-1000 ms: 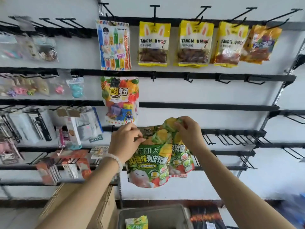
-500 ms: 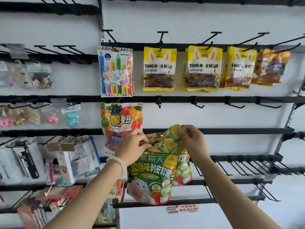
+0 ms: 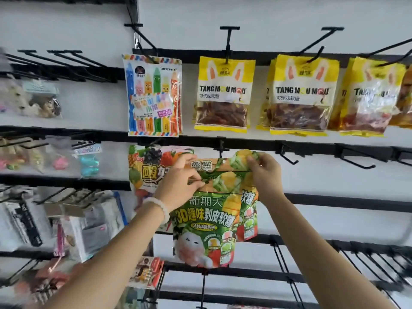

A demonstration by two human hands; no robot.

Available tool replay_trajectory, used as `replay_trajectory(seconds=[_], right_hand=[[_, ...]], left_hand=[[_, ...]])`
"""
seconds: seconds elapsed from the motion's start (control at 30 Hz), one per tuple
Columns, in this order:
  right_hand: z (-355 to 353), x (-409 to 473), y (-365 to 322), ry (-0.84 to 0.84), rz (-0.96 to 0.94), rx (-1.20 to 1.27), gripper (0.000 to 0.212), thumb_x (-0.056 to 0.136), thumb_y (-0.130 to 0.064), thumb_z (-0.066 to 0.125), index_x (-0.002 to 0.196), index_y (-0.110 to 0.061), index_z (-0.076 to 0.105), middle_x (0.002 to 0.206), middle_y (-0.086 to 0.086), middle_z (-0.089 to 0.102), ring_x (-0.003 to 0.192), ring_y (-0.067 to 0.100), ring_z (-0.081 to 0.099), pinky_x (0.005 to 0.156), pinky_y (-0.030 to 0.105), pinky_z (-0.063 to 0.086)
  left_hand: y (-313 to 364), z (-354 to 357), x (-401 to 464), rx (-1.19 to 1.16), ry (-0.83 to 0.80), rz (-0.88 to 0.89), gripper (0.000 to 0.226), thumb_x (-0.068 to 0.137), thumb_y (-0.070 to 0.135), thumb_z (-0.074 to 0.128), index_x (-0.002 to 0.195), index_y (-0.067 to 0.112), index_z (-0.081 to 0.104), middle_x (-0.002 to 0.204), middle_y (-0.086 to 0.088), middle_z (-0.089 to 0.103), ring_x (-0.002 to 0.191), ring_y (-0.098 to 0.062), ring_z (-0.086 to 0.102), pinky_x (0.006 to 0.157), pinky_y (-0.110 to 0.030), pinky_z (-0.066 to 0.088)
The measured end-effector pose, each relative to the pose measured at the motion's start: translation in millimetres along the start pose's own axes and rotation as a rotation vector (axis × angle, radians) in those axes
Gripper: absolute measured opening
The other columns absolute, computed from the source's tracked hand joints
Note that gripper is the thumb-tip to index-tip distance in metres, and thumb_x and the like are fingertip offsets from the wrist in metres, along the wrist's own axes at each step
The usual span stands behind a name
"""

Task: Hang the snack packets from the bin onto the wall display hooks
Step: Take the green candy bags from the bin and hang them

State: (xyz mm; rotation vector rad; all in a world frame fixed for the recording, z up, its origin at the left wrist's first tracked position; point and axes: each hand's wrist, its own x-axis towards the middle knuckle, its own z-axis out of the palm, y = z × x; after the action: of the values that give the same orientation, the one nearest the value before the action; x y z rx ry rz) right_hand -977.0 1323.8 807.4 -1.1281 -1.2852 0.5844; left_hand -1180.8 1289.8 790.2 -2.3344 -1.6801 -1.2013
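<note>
Black wall rails (image 3: pixel 312 146) carry the hooks | green snack packets (image 3: pixel 207 219) are held at 6 o'clock of empty hook (image 3: pixel 221 150) | top edge pinched by left hand (image 3: pixel 178 181) and right hand (image 3: pixel 265 175) | hang hole should be lined up squarely with the hook tip, then slid fully back.
</note>
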Motion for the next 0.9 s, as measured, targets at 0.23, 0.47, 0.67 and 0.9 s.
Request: replay_trajectory(seconds=[0.23, 0.47, 0.67, 0.9], right_hand=[[6, 16, 4, -0.044, -0.048, 0.047, 0.015, 0.089, -0.020, 0.058, 0.078, -0.010, 0.059, 0.074, 0.001, 0.058, 0.077, 0.025, 0.057, 0.077, 0.049, 0.052], [8, 18, 0, -0.058, -0.042, 0.103, 0.018, 0.089, -0.020, 0.059, 0.071, -0.019, 0.057, 0.075, 0.003, 0.061, 0.078, 0.028, 0.061, 0.078, 0.052, 0.053], [14, 24, 2, -0.043, -0.009, 0.074, 0.015, 0.089, -0.023, 0.058, 0.074, -0.023, 0.058, 0.079, 0.001, 0.063, 0.086, 0.030, 0.063, 0.081, 0.051, 0.053], [17, 24, 11, -0.019, -0.022, 0.004, 0.009, 0.090, -0.023, 0.057, 0.088, -0.015, 0.060, 0.085, 0.002, 0.062, 0.088, 0.025, 0.060, 0.081, 0.042, 0.052]], left_hand=[[-4, -3, 14, 0.030, 0.124, 0.054, 0.009, 0.079, 0.024, 0.070, 0.076, 0.016, 0.069, 0.129, 0.002, 0.046, 0.107, -0.008, 0.041, 0.104, -0.033, 0.032], [-3, -10, 18, 0.119, 0.151, 0.093, 0.010, 0.079, 0.025, 0.070, 0.078, 0.015, 0.070, 0.122, 0.003, 0.050, 0.109, -0.011, 0.043, 0.102, -0.031, 0.030], [-5, -10, 27, 0.115, 0.154, 0.062, 0.011, 0.080, 0.028, 0.069, 0.080, 0.017, 0.070, 0.116, 0.006, 0.054, 0.109, -0.013, 0.047, 0.100, -0.037, 0.035], [-14, 0, 29, 0.092, 0.145, 0.035, 0.011, 0.082, 0.028, 0.068, 0.081, 0.017, 0.069, 0.109, 0.007, 0.054, 0.109, -0.013, 0.046, 0.098, -0.035, 0.036]])
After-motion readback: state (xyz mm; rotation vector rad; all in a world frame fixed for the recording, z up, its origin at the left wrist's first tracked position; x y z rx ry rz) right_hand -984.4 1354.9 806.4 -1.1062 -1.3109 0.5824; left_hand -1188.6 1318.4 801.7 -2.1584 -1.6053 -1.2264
